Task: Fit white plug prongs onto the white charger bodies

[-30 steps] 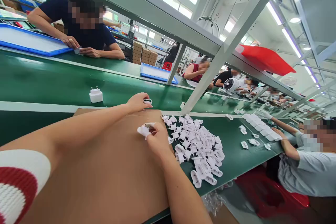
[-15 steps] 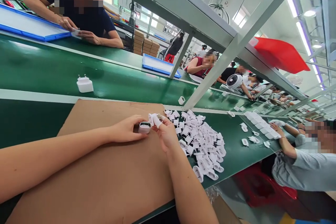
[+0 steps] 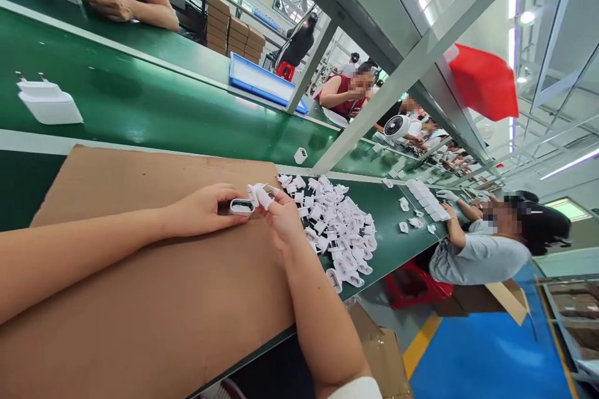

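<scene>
My left hand (image 3: 210,209) is closed around a white charger housing (image 3: 242,207), whose open end faces right and shows a dark inside. Just to its right, my right hand (image 3: 282,215) pinches a small white plug part (image 3: 254,189) close against that opening. White covers on the right fingertips hide much of this part, and I cannot tell whether the two pieces touch. Both hands are over a brown cardboard sheet (image 3: 154,299). Right of them lies a heap of white plug parts (image 3: 339,224) on the green bench.
Beyond the cardboard, a green conveyor belt (image 3: 154,118) carries a white charger (image 3: 49,101) with two pins and another white piece (image 3: 300,155). A metal post (image 3: 365,112) slants up behind the heap. Co-workers sit opposite and at right, near a row of white pieces (image 3: 427,201).
My view has swung to the right, so the scene sits further left. The charger on the belt is further left and looks nearer. Both hands keep the same hold.
</scene>
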The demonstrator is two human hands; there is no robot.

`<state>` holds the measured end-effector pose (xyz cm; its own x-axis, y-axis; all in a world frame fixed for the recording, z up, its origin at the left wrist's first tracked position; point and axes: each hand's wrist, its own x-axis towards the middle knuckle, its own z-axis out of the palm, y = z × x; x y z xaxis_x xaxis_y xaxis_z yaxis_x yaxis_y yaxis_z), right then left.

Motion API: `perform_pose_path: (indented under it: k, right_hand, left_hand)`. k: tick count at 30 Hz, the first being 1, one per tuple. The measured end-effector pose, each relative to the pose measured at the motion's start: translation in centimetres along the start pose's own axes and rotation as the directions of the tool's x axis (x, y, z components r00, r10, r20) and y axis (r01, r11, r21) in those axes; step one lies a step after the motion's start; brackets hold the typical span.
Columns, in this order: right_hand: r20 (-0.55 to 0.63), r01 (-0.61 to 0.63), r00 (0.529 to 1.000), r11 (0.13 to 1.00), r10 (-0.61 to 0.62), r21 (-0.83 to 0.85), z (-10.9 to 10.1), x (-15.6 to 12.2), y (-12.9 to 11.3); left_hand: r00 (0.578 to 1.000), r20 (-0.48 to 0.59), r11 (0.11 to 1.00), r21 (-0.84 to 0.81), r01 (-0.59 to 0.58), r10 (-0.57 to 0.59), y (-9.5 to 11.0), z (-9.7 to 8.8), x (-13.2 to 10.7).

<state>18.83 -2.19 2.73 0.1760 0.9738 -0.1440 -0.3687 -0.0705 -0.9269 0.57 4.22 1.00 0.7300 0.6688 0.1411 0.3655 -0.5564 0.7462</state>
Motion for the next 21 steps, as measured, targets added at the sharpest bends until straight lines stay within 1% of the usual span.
perform_pose_path:
  k: [4, 9, 12, 14, 16, 18, 19, 21]
  right_hand:
    - [0.014, 0.023, 1.000, 0.999, -0.022, -0.040, -0.1, -0.2, -0.1]
    - [0.009, 0.173, 0.985, 0.976, -0.173, -0.134, -0.3, -0.5, -0.6]
    - [0.044, 0.227, 0.974, 0.965, -0.224, -0.130, -0.2, -0.9, -0.7]
    - [0.074, 0.276, 0.961, 0.943, -0.266, -0.186, -0.2, -1.1, -0.8]
    - [0.098, 0.373, 0.927, 0.867, -0.362, -0.330, -0.2, -1.3, -0.8]
    - [0.131, 0.461, 0.880, 0.754, -0.456, -0.468, -0.4, -1.6, -0.9]
    - [0.153, 0.489, 0.861, 0.708, -0.484, -0.510, -0.5, -1.7, -1.0]
    - [0.225, 0.525, 0.842, 0.645, -0.491, -0.556, -1.0, -1.8, -1.2]
  left_hand:
    - [1.000, -0.019, 1.000, 0.001, 0.008, -0.008, 0.4, -0.1, -0.1]
    - [0.999, -0.040, 1.000, -0.014, -0.003, 0.002, 0.5, 0.0, -0.1]
    - [0.999, -0.045, 1.000, -0.019, -0.009, 0.008, 0.6, -0.1, -0.1]
    - [0.999, -0.044, 1.000, -0.023, -0.014, 0.013, 0.7, -0.1, -0.1]
    - [0.999, -0.043, 0.999, -0.032, -0.012, 0.011, 0.7, -0.1, -0.1]
    - [0.999, -0.045, 0.999, -0.045, -0.008, 0.006, 0.6, -0.1, -0.2]
    - [0.999, -0.045, 0.999, -0.051, -0.008, 0.005, 0.6, 0.0, -0.2]
    - [0.999, -0.034, 0.998, -0.062, -0.011, 0.009, 0.4, 0.0, -0.2]
